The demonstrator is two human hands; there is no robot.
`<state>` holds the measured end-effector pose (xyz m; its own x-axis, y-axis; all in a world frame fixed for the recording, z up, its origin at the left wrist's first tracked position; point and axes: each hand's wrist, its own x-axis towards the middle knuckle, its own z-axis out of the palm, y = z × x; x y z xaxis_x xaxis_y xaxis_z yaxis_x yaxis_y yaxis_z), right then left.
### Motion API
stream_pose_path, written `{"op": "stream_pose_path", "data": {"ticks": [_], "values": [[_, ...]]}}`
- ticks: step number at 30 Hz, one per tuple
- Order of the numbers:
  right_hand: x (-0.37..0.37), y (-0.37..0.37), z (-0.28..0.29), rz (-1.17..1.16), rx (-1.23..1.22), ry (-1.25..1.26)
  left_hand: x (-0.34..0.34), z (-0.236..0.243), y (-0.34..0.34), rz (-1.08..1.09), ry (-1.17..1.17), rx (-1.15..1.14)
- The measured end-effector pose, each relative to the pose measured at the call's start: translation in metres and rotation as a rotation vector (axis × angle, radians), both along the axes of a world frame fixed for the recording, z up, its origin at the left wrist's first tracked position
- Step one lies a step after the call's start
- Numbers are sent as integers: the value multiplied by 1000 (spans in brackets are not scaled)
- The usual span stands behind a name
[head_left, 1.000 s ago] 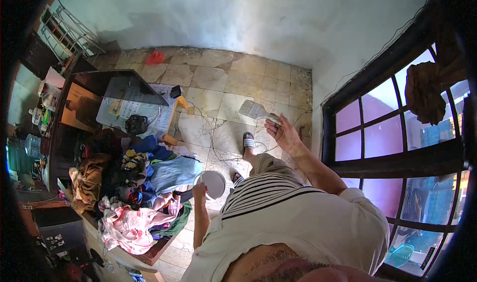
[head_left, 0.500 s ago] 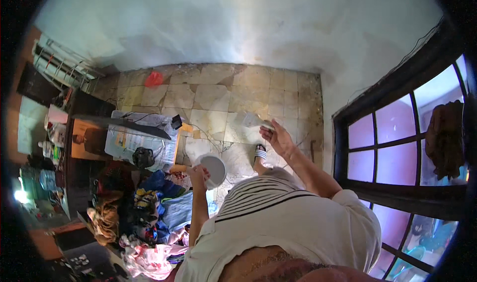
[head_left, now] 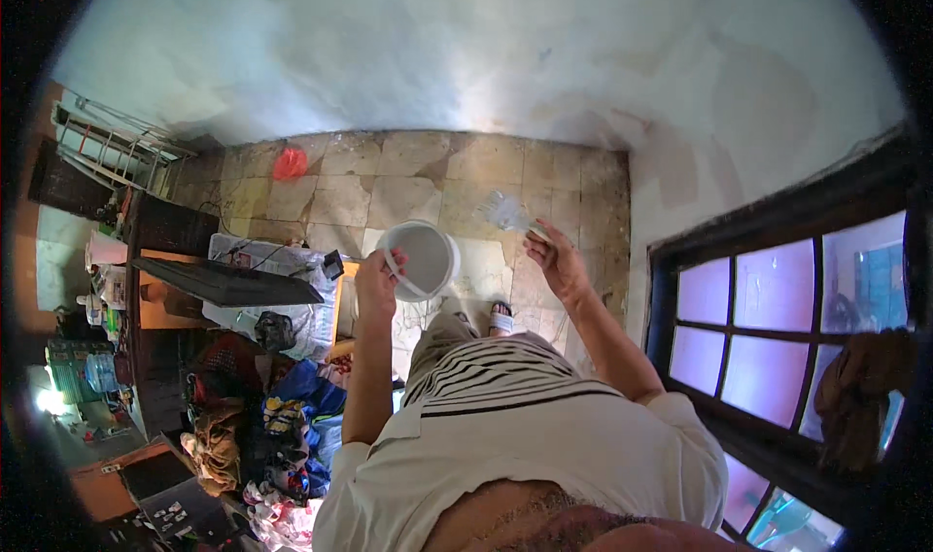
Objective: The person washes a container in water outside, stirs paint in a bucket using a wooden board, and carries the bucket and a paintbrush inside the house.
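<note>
A round white bucket [head_left: 452,260] is tilted so its mouth faces me, left of the middle. My left hand [head_left: 379,282] grips it at the left rim, fingers curled over the edge. Its inside is pale grey. Farther right, over the floor tiles, my right hand [head_left: 559,263] is closed round the handle of a paintbrush [head_left: 502,210] with pale, splayed bristles. The brush points away to the left, apart from the bucket and from the wall [head_left: 466,56] beyond, which has whitish and greyish patches.
A red plastic bag [head_left: 290,163] lies on the tiled floor [head_left: 408,197]. At left stand a dark flat panel [head_left: 224,282], a plastic-covered box [head_left: 282,260] and a clothes heap [head_left: 301,416]. A metal rack [head_left: 107,149] leans far left; a dark-framed window [head_left: 768,290] fills the right side.
My left hand has moved the bucket away from me and slightly right, turning its mouth more into view. The brush has risen a little. My feet have shifted and the view has moved slightly.
</note>
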<state>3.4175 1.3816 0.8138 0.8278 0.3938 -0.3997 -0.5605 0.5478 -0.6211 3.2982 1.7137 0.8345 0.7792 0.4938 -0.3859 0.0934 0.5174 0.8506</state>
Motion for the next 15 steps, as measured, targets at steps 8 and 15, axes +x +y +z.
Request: {"op": "stream_pose_path", "data": {"ticks": [8, 15], "values": [[36, -15, 1, -123, 9, -38, 117, -8, -20, -194, -105, -344], [103, 3, 29, -109, -142, -142, 188, 3, -29, -239, -56, -498]]}}
